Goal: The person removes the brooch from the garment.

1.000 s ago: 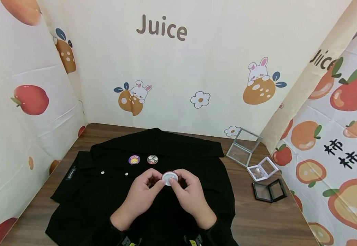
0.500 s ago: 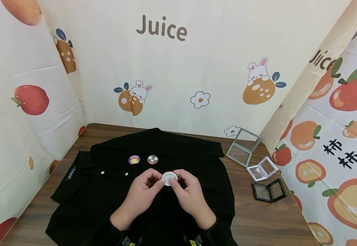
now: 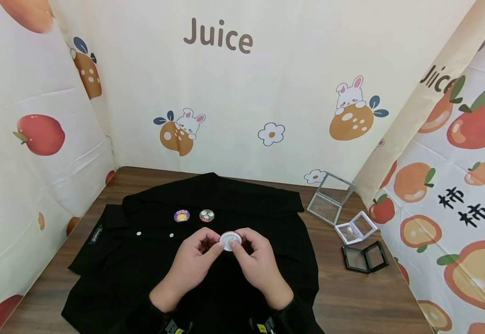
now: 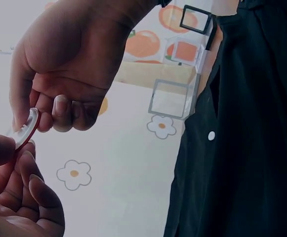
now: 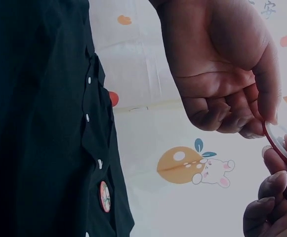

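Note:
A round pin badge (image 3: 228, 238), white back facing up and red at the edge, is held over a black shirt (image 3: 267, 273). My left hand (image 3: 196, 262) pinches its left side between thumb and fingers. From the opposite side my right hand (image 3: 260, 264) grips the rim, its thumb lying on the back. The left wrist view shows the badge (image 4: 30, 127) edge-on, and so does the right wrist view. Two printed badges, one purple (image 3: 181, 216) and one with a red rim (image 3: 206, 215), sit on the shirt beyond my hands.
At the right of the wooden table (image 3: 351, 306) stand three hinged square frames with clear panes: a grey one (image 3: 329, 200), a white one (image 3: 352, 228) and a black one (image 3: 366, 260). Fruit-printed curtains (image 3: 234, 93) enclose the back and sides. White buttons (image 3: 139, 233) show on the shirt.
The head view has shifted very slightly. Both hands keep the same hold on the badge, with hardly any movement.

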